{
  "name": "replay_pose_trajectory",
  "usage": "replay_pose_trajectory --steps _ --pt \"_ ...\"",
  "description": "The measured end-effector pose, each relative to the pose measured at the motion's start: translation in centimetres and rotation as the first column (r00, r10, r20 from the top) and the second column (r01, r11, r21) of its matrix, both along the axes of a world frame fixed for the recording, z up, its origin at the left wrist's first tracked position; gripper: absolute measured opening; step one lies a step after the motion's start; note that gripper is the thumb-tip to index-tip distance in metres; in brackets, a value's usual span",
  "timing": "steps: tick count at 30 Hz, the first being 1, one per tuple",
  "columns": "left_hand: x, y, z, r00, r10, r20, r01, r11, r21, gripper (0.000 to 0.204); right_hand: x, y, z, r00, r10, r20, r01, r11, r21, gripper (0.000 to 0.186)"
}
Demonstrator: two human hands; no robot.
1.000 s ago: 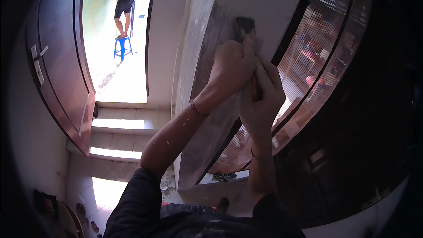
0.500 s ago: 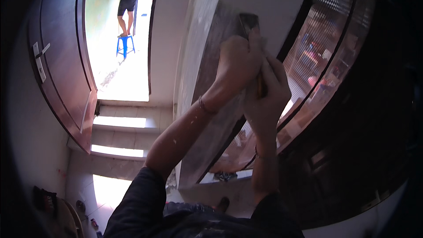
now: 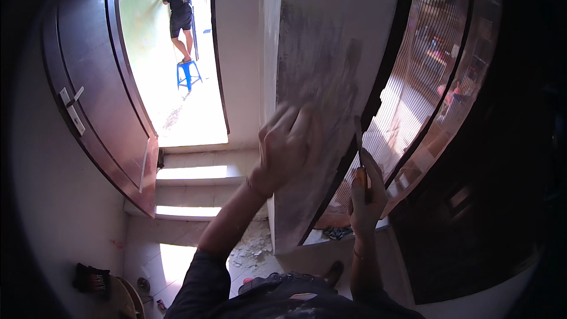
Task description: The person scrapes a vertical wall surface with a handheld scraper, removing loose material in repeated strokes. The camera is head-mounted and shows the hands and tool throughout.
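My left hand (image 3: 286, 145) is at the mottled grey patch of the wall (image 3: 316, 47), its bent fingers smeared by motion; whether it holds anything is unclear. To its right and lower, my right hand (image 3: 369, 204) is closed on the orange handle of a scraper (image 3: 361, 174), whose thin metal blade points upward beside the wall's dark edge.
A wooden door (image 3: 97, 94) stands open at left, by tiled steps (image 3: 189, 192). Outside, another person (image 3: 180, 9) stands on a blue stool (image 3: 189, 74) facing a wall. Ribbed translucent panels (image 3: 425, 77) are at right. Dark items (image 3: 91, 277) and flaky debris (image 3: 251, 245) lie low.
My hands, earlier together on the scraper, are now apart and lower. The scraper has come down and right in my right hand, away from the patch; my left hand has released it.
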State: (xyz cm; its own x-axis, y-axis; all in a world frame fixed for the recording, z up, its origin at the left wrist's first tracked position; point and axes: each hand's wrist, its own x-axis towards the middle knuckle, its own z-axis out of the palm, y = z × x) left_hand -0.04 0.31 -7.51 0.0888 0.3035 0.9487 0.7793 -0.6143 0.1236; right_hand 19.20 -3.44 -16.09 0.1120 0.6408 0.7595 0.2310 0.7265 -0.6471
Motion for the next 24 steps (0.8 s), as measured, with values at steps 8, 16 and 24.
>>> replay_pose_trajectory --steps 8,16,24 --pt "3.3 7.1 3.7 0.946 0.207 -0.251 -0.113 0.932 0.344 0.048 1.3 1.1 0.4 0.943 -0.301 0.142 0.255 0.928 0.273 0.039" --pt "2.1 7.5 -4.2 0.770 0.103 -0.630 0.123 0.944 0.305 0.027 2.0 1.3 2.6 0.924 -0.341 0.176 0.274 0.907 0.319 0.039" --pt "3.3 6.0 -2.6 0.946 0.170 -0.276 -0.089 0.955 0.283 0.034 1.5 1.6 0.9 0.906 -0.379 0.190 0.314 0.901 0.300 0.039"
